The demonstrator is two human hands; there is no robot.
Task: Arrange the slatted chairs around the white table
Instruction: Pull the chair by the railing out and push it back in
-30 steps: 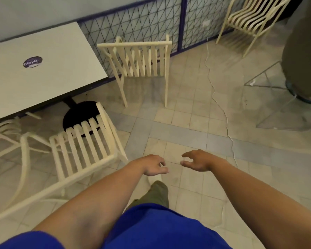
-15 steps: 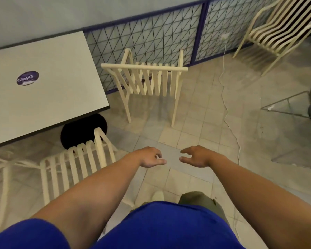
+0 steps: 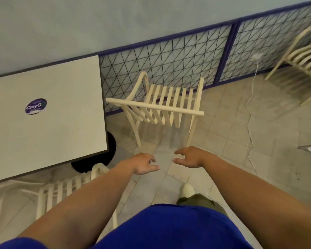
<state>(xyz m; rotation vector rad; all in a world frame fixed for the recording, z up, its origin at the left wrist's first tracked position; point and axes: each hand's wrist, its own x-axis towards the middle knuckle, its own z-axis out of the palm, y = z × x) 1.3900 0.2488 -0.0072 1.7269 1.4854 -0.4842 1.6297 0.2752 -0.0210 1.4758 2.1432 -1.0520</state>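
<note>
At the far left the white desk stands on its black round base, one long edge against the wall. Tucked just beside the desk's near edge is a cream slatted chair, partly hidden by the left forearm; it looks already placed. The left hand hovers above the tiled floor, fingers loosely curled and holding nothing. Just beside it, the right hand is likewise empty, its fingers half spread. Both reach forward, probably to take the top rail of the next slatted chair, which stands upright near the desk's right end, close to the mesh fence. That chair's back faces the person and its seat points toward the fence; the top rail runs roughly left to right. At the right edge another slatted chair stands well apart.
</note>
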